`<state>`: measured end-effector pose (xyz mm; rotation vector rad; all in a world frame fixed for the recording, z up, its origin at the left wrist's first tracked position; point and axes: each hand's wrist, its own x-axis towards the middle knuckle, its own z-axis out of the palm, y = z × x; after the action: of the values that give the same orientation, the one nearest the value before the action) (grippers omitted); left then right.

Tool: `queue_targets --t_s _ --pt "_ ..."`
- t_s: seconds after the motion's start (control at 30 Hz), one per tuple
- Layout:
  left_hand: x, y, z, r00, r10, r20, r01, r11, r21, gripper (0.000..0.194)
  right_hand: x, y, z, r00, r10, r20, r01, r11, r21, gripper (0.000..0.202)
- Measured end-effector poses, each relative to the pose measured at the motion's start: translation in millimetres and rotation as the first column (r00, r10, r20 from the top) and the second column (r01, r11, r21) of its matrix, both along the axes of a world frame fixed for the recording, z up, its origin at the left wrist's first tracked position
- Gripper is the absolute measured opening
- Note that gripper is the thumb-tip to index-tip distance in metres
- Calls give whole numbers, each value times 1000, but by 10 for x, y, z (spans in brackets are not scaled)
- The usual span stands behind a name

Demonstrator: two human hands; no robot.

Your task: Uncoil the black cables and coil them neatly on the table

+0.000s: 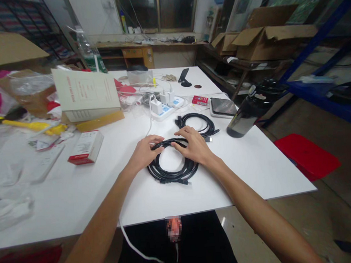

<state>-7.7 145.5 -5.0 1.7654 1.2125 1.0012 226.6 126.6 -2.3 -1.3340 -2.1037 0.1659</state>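
A coiled black cable [173, 176] lies on the white table in front of me, wound in several loops with its plug ends at the near side. My left hand [145, 153] grips the coil's upper left, thumb and fingers around the loops. On the upper right, my right hand [194, 146] has its thumb at the inside of the ring and its fingers over the far side. Just beyond, a second coil of black cable [211, 124] rests on the table, and a connector end pokes out beside my right hand.
A white power strip [164, 111] with plugged-in chargers sits farther back. To the right are a phone [223, 107] and a dark bottle [248, 115] near the table edge. On the left stand a red-and-white box [86, 147] and an upright open carton [87, 92]. A red stool [306, 155] is at right.
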Motion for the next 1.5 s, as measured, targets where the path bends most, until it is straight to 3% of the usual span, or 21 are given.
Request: queue_targets --t_s 0.17,0.37,0.87,1.03,1.23,1.37,1.5 --pt "-27 28 -31 999 -21 -42 22 1000 17 23 32 28 -56 999 53 -2 -53 993 -105 38" --pt "-24 42 -90 999 -28 -33 30 998 52 25 55 103 -177 974 134 -185 -154 983 -95 27" --pt "-14 -4 -53 988 -63 -139 85 983 160 44 -51 101 -244 939 108 -326 -144 986 -88 26" --pt "-9 -20 -25 984 -54 -167 85 978 188 48 105 180 -161 969 33 -244 -44 998 -40 27" --pt "-14 -25 -28 990 -22 -140 49 980 193 45 398 273 -147 999 -51 -6 51 997 -61 37" --pt "-26 -10 -46 990 0 -139 26 983 180 42 473 287 -163 974 -130 186 139 990 -37 40" --pt "-42 10 -52 991 31 -134 -9 986 166 32 523 289 -160 944 -209 254 214 977 11 36"
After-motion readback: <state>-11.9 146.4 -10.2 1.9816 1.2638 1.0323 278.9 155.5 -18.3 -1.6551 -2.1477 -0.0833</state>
